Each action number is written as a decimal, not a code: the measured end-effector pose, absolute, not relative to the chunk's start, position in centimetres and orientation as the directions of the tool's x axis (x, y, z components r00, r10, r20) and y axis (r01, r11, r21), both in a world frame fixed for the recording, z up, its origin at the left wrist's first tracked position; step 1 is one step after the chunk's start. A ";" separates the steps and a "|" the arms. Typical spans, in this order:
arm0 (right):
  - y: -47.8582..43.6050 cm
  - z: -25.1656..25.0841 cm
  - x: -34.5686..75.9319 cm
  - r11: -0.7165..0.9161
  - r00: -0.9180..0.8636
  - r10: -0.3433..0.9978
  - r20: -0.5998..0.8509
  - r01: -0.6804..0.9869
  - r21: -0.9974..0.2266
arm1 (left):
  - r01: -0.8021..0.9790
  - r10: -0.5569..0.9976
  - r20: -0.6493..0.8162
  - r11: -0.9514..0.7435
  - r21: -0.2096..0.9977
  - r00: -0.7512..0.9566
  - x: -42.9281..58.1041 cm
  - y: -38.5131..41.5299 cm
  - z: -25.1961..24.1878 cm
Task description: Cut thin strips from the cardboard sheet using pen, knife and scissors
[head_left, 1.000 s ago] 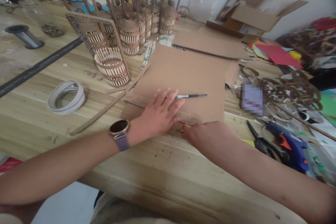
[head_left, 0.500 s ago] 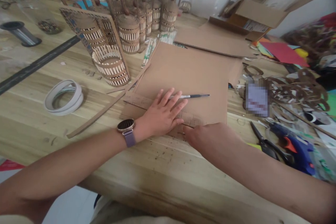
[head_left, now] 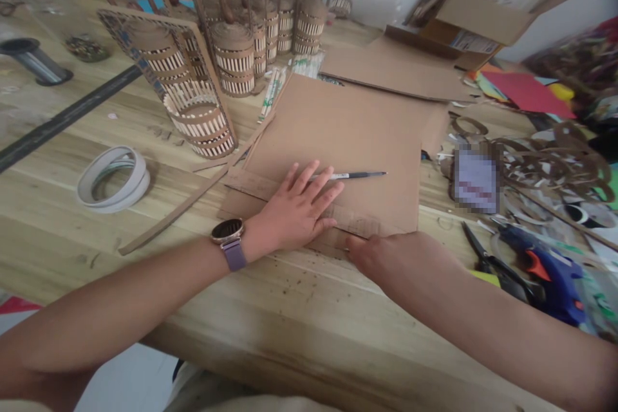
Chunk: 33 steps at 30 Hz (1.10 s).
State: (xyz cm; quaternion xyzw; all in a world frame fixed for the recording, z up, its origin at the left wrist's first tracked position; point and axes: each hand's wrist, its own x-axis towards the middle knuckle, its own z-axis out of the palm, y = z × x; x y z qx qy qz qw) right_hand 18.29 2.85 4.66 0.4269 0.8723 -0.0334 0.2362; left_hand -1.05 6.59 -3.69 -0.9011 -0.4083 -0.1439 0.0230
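Note:
My left hand [head_left: 295, 209] lies flat with fingers spread on a brown cardboard sheet [head_left: 347, 132], pressing a narrow cardboard strip [head_left: 350, 222] near the sheet's front edge. A watch sits on that wrist. A black pen [head_left: 361, 174] rests on the sheet, just past my fingertips. My right hand [head_left: 393, 257] is curled closed at the sheet's near edge, right beside the left hand. Its fingers are tucked under, so what they hold is hidden.
Woven cardboard lanterns [head_left: 203, 119] stand at the back left. A tape roll [head_left: 113, 178] and a long black bar [head_left: 62, 119] lie left. Scissors [head_left: 487, 261], a blue glue gun [head_left: 548, 277] and cardboard rings lie right. An open box [head_left: 477, 16] sits behind.
My right hand has slid a little to the right along the sheet's near edge. The left hand stays pressed flat in the same spot.

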 end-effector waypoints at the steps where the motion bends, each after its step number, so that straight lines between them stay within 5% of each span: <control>1: 2.8 4.8 18.3 0.653 -0.522 0.712 -0.469 0.737 0.172 | 0.743 0.729 0.280 -0.665 0.074 0.625 -1.0 6.6 -3.7; 6: 2.8 5.5 17.9 0.650 -0.435 0.710 -0.555 0.707 0.279 | 0.741 0.726 0.283 -0.668 0.072 0.627 -1.1 6.6 -3.9; 33: 2.6 6.2 19.8 0.639 -0.357 0.691 -0.628 0.709 0.300 | 0.731 0.710 0.302 -0.680 0.059 0.637 -1.2 6.7 -3.8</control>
